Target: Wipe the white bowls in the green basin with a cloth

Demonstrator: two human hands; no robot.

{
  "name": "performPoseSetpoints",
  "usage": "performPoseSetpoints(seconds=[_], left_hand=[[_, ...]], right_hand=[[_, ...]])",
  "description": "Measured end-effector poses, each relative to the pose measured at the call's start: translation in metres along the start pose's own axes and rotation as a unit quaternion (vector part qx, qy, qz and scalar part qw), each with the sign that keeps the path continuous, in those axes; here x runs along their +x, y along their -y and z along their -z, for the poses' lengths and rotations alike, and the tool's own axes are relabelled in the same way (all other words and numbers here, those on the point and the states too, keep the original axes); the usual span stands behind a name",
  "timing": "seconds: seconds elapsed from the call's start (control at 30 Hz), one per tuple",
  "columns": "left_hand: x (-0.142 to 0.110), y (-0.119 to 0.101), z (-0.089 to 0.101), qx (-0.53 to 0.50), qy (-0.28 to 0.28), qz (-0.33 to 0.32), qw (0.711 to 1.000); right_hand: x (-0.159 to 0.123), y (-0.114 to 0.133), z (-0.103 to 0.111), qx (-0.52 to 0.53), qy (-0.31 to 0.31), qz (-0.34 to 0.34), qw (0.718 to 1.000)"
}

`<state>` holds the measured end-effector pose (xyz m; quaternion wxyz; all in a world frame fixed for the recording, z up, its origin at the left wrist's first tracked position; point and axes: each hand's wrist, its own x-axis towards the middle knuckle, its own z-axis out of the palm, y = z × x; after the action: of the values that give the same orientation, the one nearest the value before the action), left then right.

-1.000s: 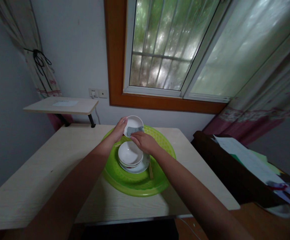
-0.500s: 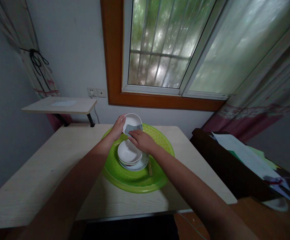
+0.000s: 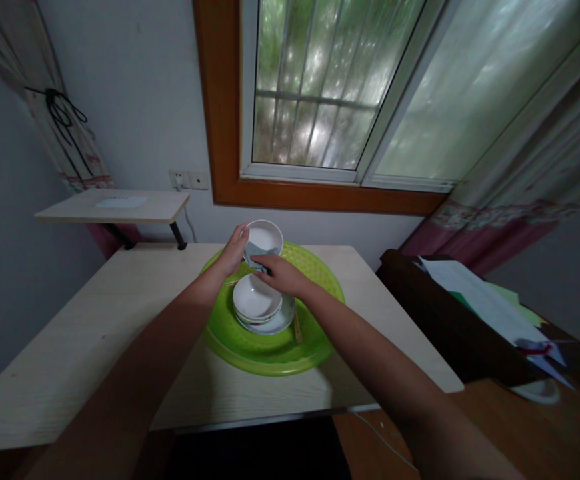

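A white bowl (image 3: 266, 233) is tilted up above the far side of a round green tray (image 3: 275, 365). My left hand (image 3: 234, 251) is closed on its left rim. In my right hand (image 3: 281, 273) is a grey cloth (image 3: 261, 256), pressed against the near edge of that bowl; the fingertips are partly hidden in it. Just below the hands, a stack of white bowls (image 3: 257, 297) sits on a white plate (image 3: 281, 320) on the tray. Chopsticks (image 3: 297, 325) lie to the right of the plate.
The tray rests on a pale wooden table (image 3: 120, 347). A small raised shelf (image 3: 140, 208) stands at the table's back left. Behind is a window with an orange-brown frame (image 3: 320, 199). On the right, papers (image 3: 470, 300) lie on a dark brown surface.
The cloth has shifted to the bowl's near edge and lower left, bunching under my right fingers. My left hand keeps its hold on the bowl. The whole view has moved slightly.
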<state>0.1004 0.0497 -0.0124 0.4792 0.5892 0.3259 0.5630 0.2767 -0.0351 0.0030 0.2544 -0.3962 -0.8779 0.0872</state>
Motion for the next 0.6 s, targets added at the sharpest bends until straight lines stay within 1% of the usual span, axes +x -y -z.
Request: performPoseSetpoints(seconds=[0.1, 0.2, 0.27, 0.37, 0.47, 0.6], left_hand=[[-0.003, -0.007, -0.004, -0.058, 0.001, 0.047, 0.997], [-0.005, -0.014, -0.004, -0.072, -0.007, 0.087, 0.994], [-0.006, -0.017, -0.001, -0.073, -0.002, 0.105, 0.992], [-0.006, -0.016, 0.002, -0.073, 0.021, 0.130, 0.989], [-0.004, -0.015, 0.002, -0.074, 0.035, 0.129, 0.988], [-0.002, -0.014, -0.002, -0.074, 0.030, 0.084, 0.993]], right_hand=[[-0.001, 0.001, 0.007, -0.083, 0.004, -0.036, 0.996], [-0.004, 0.002, 0.017, -0.152, 0.013, -0.056, 0.987], [-0.006, 0.000, 0.024, -0.191, 0.020, -0.043, 0.980], [-0.009, -0.001, 0.031, -0.239, 0.020, -0.013, 0.971], [-0.009, 0.002, 0.032, -0.267, 0.012, 0.004, 0.964], [-0.010, 0.012, 0.027, -0.277, 0.008, -0.003, 0.961]])
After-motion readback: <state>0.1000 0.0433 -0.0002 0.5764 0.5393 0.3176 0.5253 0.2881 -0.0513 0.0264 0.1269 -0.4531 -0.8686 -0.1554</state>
